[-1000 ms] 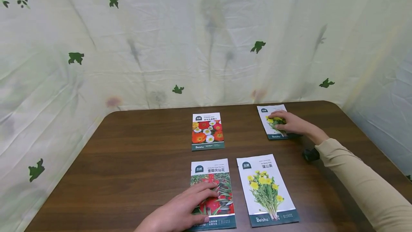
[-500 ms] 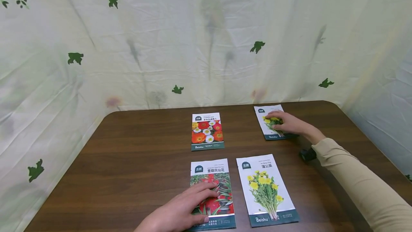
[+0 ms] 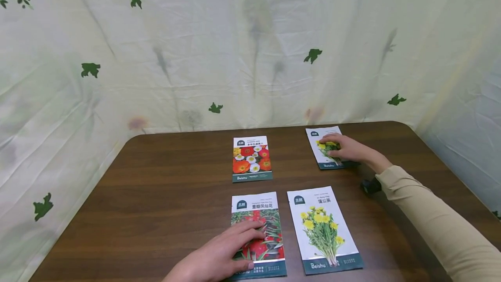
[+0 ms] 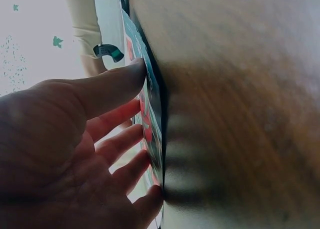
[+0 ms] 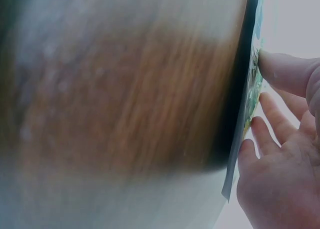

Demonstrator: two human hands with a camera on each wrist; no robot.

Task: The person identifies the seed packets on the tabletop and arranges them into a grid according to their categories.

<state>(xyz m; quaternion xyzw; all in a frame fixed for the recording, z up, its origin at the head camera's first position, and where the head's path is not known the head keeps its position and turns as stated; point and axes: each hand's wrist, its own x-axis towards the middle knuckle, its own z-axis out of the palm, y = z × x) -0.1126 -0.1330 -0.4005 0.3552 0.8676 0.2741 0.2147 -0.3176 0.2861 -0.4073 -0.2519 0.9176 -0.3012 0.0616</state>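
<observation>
My left hand (image 3: 221, 249) rests on a seed packet with red flowers (image 3: 271, 219) at the near middle of the table. In the left wrist view its fingertips (image 4: 142, 69) touch the packet's face, thumb spread from the others. At the far right, my right hand (image 3: 350, 148) presses on a seed packet with yellow dandelions (image 3: 322, 155) and covers part of its right side. The right wrist view shows thumb and fingers against this packet's face (image 5: 254, 84), which stands edge-on there. A second dandelion packet (image 3: 322, 229) lies between the two arms, untouched.
A seed packet with orange, red and white poppies (image 3: 252, 160) lies behind the red-flower one. Brown wood makes up the tabletop (image 3: 164, 203). A pale cloth (image 3: 188, 55) with green leaf shapes hangs behind. A dark wrist device (image 3: 371, 186) sits at the right cuff.
My right hand has slid the far dandelion packet a little to the left across the table. The left hand and the other packets have kept their places.
</observation>
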